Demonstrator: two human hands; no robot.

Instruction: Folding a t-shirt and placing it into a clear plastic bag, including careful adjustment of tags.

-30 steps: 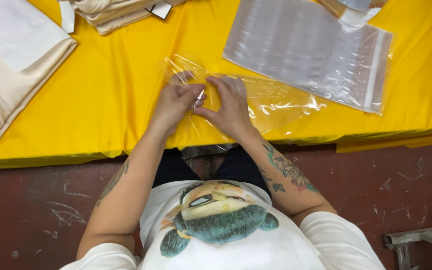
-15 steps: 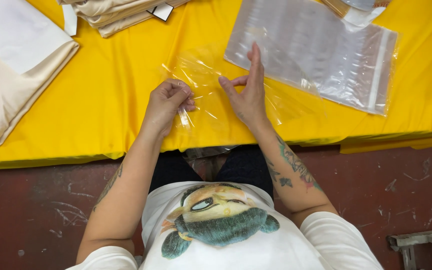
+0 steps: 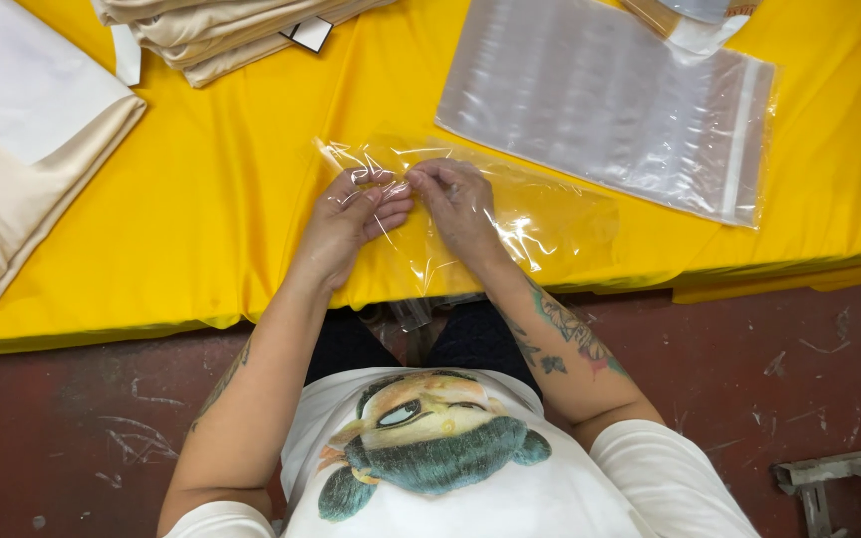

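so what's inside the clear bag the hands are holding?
Nothing visible: the clear bag looks empty, with the yellow tablecloth showing through it. The left hand and right hand pinch its upper edge, hiding the part beneath them.

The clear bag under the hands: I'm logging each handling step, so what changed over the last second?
The right hand, lifted with fingers spread half a second ago, has come back down to pinch the clear bag beside the left hand. Unmoved: zip bags stack, folded beige cloths.
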